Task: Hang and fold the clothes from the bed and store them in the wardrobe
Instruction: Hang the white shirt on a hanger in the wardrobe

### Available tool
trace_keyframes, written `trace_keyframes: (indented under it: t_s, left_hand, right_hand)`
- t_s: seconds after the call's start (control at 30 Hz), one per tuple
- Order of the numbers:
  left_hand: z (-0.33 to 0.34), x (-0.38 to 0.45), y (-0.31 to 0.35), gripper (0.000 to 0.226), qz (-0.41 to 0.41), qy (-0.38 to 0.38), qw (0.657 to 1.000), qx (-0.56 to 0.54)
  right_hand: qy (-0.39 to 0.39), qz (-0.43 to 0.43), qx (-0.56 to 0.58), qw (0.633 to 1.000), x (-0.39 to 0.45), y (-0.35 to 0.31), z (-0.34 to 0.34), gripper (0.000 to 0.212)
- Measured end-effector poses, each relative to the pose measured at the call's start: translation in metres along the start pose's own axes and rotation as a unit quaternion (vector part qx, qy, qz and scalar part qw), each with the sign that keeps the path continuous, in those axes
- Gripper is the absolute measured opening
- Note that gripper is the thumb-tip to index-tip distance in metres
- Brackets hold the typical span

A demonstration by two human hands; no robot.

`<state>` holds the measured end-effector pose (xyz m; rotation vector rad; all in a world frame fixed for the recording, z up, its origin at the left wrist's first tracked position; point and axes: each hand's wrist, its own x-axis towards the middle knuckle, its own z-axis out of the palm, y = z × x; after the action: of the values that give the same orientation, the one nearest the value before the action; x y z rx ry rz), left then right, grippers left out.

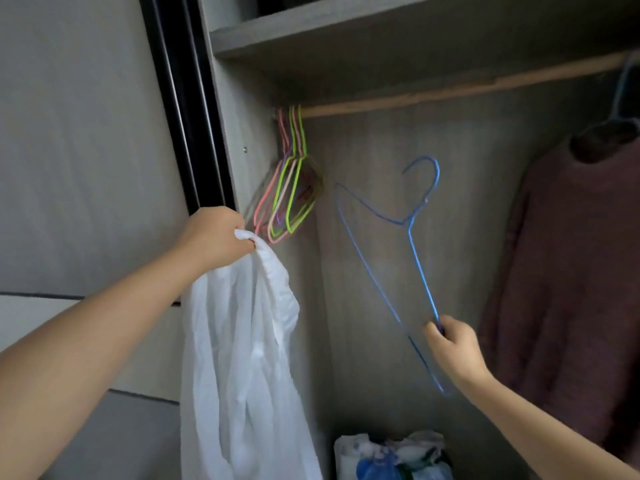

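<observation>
The left hand (221, 233) is closed around a bunched edge of a white garment (242, 358), fingers curled over the fabric, holding it up in front of the left wall of the open wardrobe (398, 43); the cloth hangs straight down from the fist in long loose folds, its long axis vertical, and runs out of view at the bottom edge. The right hand (452, 348) grips a blue wire hanger (412, 233) near one lower corner, thumb and fingers pinched on the wire. The hanger is clear of the rail and tilted — its hook points up and curls to the left, its neck leans toward the upper right, and its long bottom bar runs steeply from upper left down to lower right, past the hand. It sits in the middle of the wardrobe opening, apart from the white garment. On the wooden rail (450, 88), pushed against the left end, hangs a bunch of empty wire hangers (287, 199) in green, pink and pale orange. At the right end of the rail a dark reddish garment (568, 271) hangs on a pale blue hanger — its lower part blurs into shadow. On the wardrobe floor, between the two arms, lie some plastic bags (394, 455), white and blue.
</observation>
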<state>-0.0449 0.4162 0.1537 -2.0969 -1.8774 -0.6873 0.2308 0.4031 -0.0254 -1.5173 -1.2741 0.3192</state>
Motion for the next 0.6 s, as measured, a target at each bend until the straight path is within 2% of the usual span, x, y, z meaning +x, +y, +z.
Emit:
trace_keyframes:
  t_s: [0.03,0.1,0.17,0.23,0.27,0.37,0.4,0.43,0.5,0.57,0.6]
  left_hand:
    - [0.002,0.001,0.004,0.031,-0.006,-0.023,1.000,-0.011]
    - [0.014,-0.006,0.024,0.040,-0.030,-0.081,0.995,-0.055]
    - [0.030,-0.015,0.036,0.041,-0.068,-0.128,0.983,-0.111]
    - [0.045,-0.029,0.047,0.039,-0.102,-0.165,0.969,-0.152]
    - [0.052,-0.037,0.051,0.036,-0.117,-0.181,0.962,-0.167]
    - [0.071,-0.064,0.061,0.026,-0.155,-0.242,0.938,-0.196]
    - [0.076,-0.073,0.064,0.024,-0.166,-0.276,0.927,-0.191]
    - [0.082,-0.082,0.065,0.022,-0.178,-0.316,0.913,-0.185]
    - [0.090,-0.102,0.068,0.027,-0.207,-0.384,0.881,-0.183]
    - [0.095,-0.121,0.068,0.038,-0.226,-0.418,0.858,-0.193]
    - [0.097,-0.128,0.069,0.036,-0.236,-0.423,0.850,-0.206]
  right_hand:
    - [-0.031,0.031,0.020,0.999,-0.006,0.011,0.002,0.049]
    - [-0.115,0.115,0.136,0.977,-0.021,0.034,-0.007,0.042]
    - [-0.190,0.213,0.257,0.923,-0.034,0.043,-0.010,0.031]
    - [-0.217,0.292,0.269,0.892,-0.042,0.054,-0.018,0.030]
    - [-0.214,0.308,0.219,0.901,-0.047,0.061,-0.022,0.030]
    - [-0.189,0.238,-0.058,0.951,-0.068,0.088,-0.037,0.031]
    - [-0.176,0.199,-0.088,0.960,-0.077,0.096,-0.041,0.035]
    - [-0.163,0.168,-0.059,0.970,-0.088,0.103,-0.045,0.033]
    - [-0.138,0.137,0.071,0.978,-0.107,0.109,-0.057,0.028]
    - [-0.106,0.154,0.239,0.953,-0.118,0.107,-0.075,0.034]
    - [-0.097,0.165,0.302,0.934,-0.118,0.103,-0.086,0.037]
